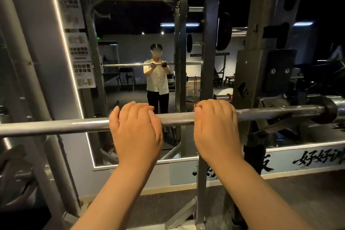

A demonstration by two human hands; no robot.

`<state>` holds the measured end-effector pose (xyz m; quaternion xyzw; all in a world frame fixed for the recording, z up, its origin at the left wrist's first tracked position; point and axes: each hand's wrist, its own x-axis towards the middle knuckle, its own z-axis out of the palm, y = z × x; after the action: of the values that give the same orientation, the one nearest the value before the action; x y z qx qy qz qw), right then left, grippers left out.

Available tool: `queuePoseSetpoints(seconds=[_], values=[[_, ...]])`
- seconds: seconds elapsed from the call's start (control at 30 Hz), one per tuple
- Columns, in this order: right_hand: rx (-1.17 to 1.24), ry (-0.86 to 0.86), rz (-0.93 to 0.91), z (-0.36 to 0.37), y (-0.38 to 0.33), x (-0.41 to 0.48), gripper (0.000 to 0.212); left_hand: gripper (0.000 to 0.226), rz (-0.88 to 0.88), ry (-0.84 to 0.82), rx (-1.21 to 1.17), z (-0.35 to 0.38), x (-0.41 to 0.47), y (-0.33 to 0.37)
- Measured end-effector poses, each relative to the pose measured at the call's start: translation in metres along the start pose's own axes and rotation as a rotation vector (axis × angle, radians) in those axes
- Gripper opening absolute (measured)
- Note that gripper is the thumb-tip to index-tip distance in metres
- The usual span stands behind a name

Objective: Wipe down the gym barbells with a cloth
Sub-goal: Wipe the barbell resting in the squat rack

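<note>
Bar [56, 127] free leftward; rack upright [261, 80], collar [329, 114] block right end.

Left hand [136, 129], right hand [216, 129] gripping barbell [177, 118]
</note>
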<state>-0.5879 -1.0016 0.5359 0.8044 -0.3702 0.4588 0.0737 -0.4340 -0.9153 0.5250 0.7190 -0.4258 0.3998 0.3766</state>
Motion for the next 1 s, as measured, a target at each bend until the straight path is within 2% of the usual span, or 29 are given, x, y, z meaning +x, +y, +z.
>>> queuePoseSetpoints(seconds=[0.1,0.2,0.37,0.5,0.63,0.73,0.87,1.0], values=[[0.036,-0.039,-0.108,-0.005,0.019,0.0,0.04,0.047,0.018,0.002,0.034,0.005,-0.002,0.003],[-0.008,-0.049,-0.046,-0.011,0.046,0.013,0.027,0.046,0.063,0.026,0.034,0.009,-0.001,-0.001],[0.003,0.097,0.103,0.0,0.022,-0.001,0.037,0.045,0.08,0.038,0.014,0.01,-0.001,-0.002],[0.015,0.099,0.03,0.008,-0.004,-0.017,0.032,0.046,0.078,0.047,0.012,0.01,-0.001,-0.001],[-0.012,-0.03,-0.128,-0.003,0.02,-0.009,0.042,0.044,0.093,0.054,0.023,0.008,-0.002,-0.003],[0.021,-0.004,-0.055,-0.013,0.046,0.001,0.04,0.038,0.088,0.059,0.02,0.007,-0.002,-0.003],[0.047,0.088,0.08,-0.003,0.032,-0.005,0.039,0.037,0.077,0.069,0.023,0.006,-0.003,-0.001],[0.076,0.082,-0.003,0.002,0.032,-0.02,0.039,0.038,0.092,0.072,0.019,0.006,-0.004,-0.003]])
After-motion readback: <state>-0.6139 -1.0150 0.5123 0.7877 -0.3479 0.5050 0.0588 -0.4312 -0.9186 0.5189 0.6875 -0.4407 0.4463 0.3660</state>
